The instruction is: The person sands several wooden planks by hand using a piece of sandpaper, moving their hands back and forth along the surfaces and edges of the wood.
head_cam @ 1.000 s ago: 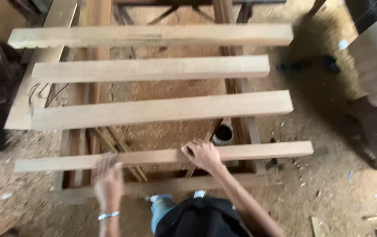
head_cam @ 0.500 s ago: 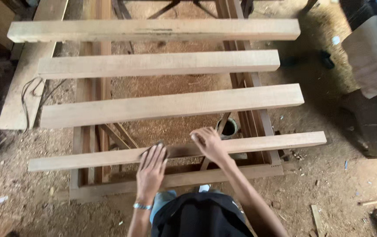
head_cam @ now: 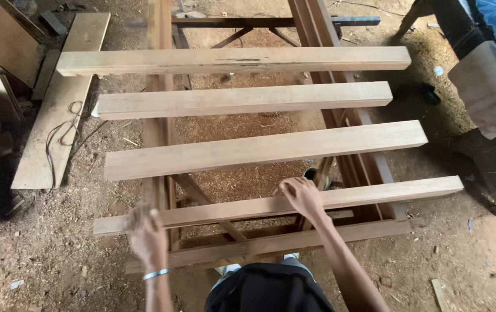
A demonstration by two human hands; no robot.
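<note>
Head view: both hands rest on the nearest plank (head_cam: pixel 329 199), which lies across a wooden frame (head_cam: pixel 161 144); the right hand (head_cam: pixel 301 195) curls its fingers over the top, but the left hand (head_cam: pixel 146 231) is too blurry to tell how its fingers sit. The plank sticks out far past the frame, so a hard push could tip it off or pinch a finger. The planks are long, flat and pale, the frame is darker, and the floor (head_cam: pixel 75 254) is soft sawdust.
</note>
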